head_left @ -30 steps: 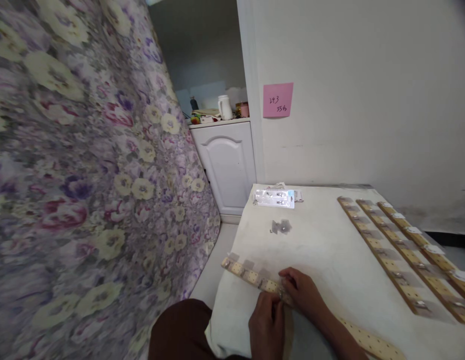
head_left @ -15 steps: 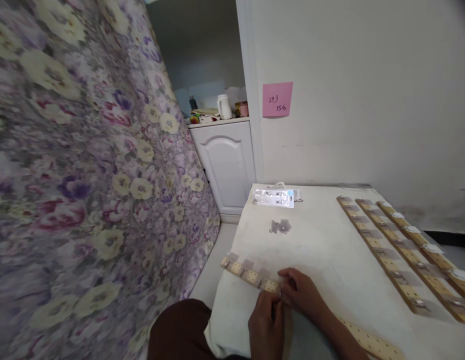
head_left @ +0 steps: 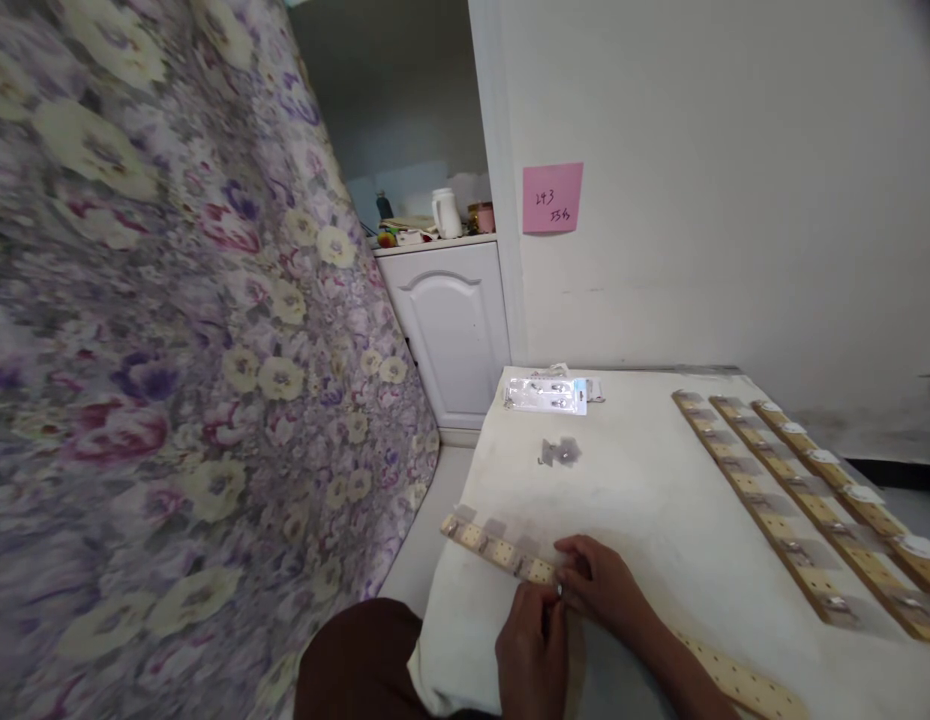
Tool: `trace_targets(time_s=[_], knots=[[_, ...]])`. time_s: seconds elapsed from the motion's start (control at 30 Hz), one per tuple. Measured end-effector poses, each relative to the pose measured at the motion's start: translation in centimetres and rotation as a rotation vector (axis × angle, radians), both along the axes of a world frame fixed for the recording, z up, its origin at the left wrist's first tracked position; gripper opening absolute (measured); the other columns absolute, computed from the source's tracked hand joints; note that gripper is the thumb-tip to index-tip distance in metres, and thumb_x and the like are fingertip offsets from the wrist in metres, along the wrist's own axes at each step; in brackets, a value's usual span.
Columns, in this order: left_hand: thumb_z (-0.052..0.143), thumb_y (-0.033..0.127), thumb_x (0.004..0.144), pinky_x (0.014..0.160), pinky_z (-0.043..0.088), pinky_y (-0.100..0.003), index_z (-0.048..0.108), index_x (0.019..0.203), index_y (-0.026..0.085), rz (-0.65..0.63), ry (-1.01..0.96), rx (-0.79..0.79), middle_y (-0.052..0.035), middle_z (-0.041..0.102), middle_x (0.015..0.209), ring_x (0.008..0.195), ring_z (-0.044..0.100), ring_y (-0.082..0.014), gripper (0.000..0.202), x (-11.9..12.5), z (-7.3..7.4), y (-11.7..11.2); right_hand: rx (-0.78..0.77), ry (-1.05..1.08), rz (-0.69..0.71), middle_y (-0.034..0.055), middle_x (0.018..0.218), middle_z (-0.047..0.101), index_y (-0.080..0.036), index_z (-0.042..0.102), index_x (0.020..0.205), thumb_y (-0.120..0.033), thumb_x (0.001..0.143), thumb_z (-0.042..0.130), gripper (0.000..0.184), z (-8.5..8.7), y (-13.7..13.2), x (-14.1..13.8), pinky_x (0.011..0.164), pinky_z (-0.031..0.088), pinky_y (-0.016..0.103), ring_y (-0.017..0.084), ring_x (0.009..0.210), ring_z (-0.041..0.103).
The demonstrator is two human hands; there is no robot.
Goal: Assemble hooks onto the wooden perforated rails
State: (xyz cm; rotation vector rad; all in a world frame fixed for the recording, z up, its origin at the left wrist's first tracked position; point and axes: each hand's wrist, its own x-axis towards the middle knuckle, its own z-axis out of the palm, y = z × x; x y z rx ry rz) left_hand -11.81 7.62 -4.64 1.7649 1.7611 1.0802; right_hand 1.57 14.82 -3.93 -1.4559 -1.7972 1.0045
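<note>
A pale wooden strip with rows of holes (head_left: 502,551) lies slantwise at the table's near left edge. Small shiny metal pieces with clear plastic flaps sit along its far left part. My left hand (head_left: 532,645) is closed at the strip's near side, finger and thumb pinched by a small metal piece (head_left: 559,590). Around the strip, from its right side, curls my right hand (head_left: 604,585), thumb and fingers close to the left fingertips. The strip seems to run on beneath my right forearm, its bare holed part showing at the lower right. The hands hide the strip's middle.
Three wooden strips (head_left: 780,540) with fitted pieces lie along the table's right side. A small grey pile of pieces (head_left: 561,452) rests mid-table, and clear packaging (head_left: 546,394) at the back left. A floral curtain (head_left: 210,400) hangs on the left; behind stands a white cabinet (head_left: 454,330).
Hardly anything differs. Both hands stay at the same spot on the strip, with only a slight shift of the fingers and of the whole view.
</note>
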Motion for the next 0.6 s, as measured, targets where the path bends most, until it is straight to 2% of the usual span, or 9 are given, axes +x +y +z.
trace_targets(time_s=[0.17,0.37,0.53,0.6], knots=[[0.044,0.028,0.089,0.072,0.043,-0.028,0.057,0.082,0.021,-0.001,-0.002,0.015,-0.0017,0.06,0.083,0.079,0.058,-0.0167,0.016,0.0,-0.4,0.1,-0.034,0.034,0.011,0.0041,0.079,0.067,-0.016,0.065,0.1,-0.024,0.068,0.058,0.034,-0.2,0.3,0.0,0.068,0.044,0.028,0.018,0.072,0.059],[0.044,0.028,0.09,0.073,0.044,-0.028,0.058,0.087,0.021,-0.028,-0.048,0.009,-0.0023,0.06,0.085,0.08,0.058,-0.0169,0.016,-0.1,0.1,0.0,-0.095,0.109,0.017,0.0029,0.073,0.064,-0.014,0.065,0.096,-0.021,0.063,0.061,0.034,-0.2,0.7,-0.1,0.065,0.043,0.027,0.017,0.068,0.058],[0.043,0.026,0.09,0.07,0.044,-0.027,0.054,0.08,0.02,0.06,-0.075,0.064,-0.0022,0.055,0.08,0.075,0.055,-0.0163,0.015,-0.8,0.2,-0.4,-0.13,0.116,0.025,0.0017,0.07,0.063,-0.015,0.065,0.092,-0.021,0.061,0.063,0.032,-0.2,1.0,0.0,0.063,0.041,0.026,0.016,0.066,0.057],[0.042,0.024,0.09,0.07,0.044,-0.027,0.053,0.079,0.02,0.055,-0.086,0.105,-0.002,0.054,0.079,0.075,0.054,-0.0162,0.015,-1.0,0.0,-0.5,-0.136,0.119,0.022,0.0013,0.07,0.063,-0.015,0.065,0.091,-0.02,0.061,0.063,0.031,-0.1,1.1,0.0,0.063,0.041,0.026,0.016,0.067,0.057]])
